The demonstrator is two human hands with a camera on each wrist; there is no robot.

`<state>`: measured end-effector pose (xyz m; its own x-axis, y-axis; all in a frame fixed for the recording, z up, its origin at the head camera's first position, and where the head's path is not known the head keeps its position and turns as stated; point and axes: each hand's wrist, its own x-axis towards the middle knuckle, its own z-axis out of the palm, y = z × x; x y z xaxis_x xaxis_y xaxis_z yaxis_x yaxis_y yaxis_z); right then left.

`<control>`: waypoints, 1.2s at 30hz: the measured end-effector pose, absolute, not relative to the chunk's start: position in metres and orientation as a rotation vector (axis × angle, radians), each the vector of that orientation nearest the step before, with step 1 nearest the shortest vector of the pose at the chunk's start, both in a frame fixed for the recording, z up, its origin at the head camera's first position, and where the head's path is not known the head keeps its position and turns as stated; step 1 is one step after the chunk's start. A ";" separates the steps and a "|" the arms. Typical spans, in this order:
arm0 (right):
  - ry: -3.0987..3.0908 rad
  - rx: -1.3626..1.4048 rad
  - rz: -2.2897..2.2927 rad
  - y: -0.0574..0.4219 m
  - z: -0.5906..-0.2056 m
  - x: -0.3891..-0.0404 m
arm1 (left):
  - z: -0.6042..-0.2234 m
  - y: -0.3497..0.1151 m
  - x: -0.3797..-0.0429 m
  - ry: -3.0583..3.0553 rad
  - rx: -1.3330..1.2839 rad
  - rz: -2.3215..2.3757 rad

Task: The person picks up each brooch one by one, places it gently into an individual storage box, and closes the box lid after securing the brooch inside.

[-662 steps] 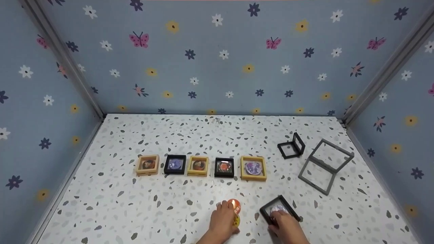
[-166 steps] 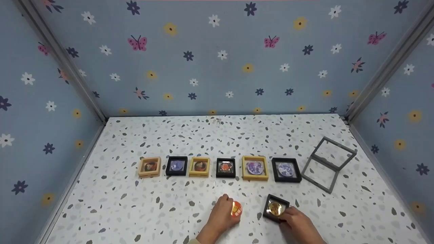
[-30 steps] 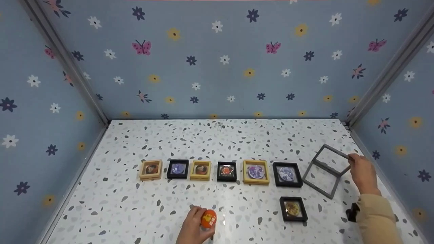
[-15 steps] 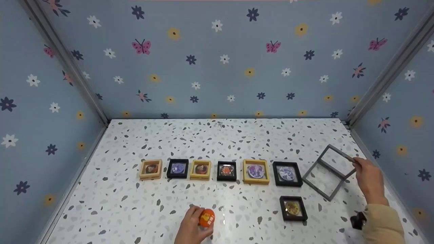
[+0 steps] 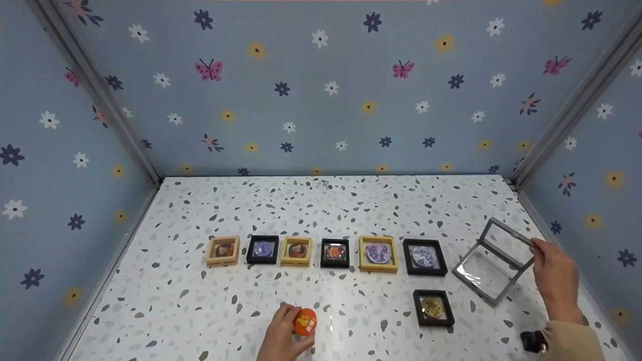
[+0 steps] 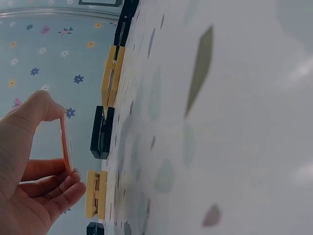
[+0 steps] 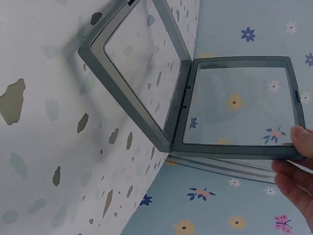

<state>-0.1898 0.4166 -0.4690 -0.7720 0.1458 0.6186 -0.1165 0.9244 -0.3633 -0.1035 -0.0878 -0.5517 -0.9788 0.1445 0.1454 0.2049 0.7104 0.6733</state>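
My left hand [image 5: 282, 335] pinches a round orange badge [image 5: 305, 321] with a yellow design at the near middle of the table. In the left wrist view this badge [image 6: 65, 144] is seen edge-on, between thumb and fingers. Over at the right, my right hand [image 5: 556, 276] pinches one corner of an open grey hinged display frame [image 5: 501, 255] with clear film panes. The right wrist view shows the frame [image 7: 181, 110] tilted, its two halves spread apart like a book and nothing inside, thumb and fingers on one half's corner.
A black frame [image 5: 433, 308] with a gold disc lies between the hands. Behind it runs a row of closed frames with round badges, including a yellow frame [image 5: 378, 254] and a black frame [image 5: 425, 257] at its right end. Flowered walls [image 5: 321, 100] enclose the speckled table [image 5: 321, 200].
About twenty seconds ago the small black frame stood open; now it is closed around the gold disc. Over the last second my right hand has drawn the grey frame right and nearer.
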 end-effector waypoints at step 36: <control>-2.330 0.092 0.447 0.335 -0.432 -0.133 | -0.546 -0.087 -0.102 -2.841 -0.272 -1.196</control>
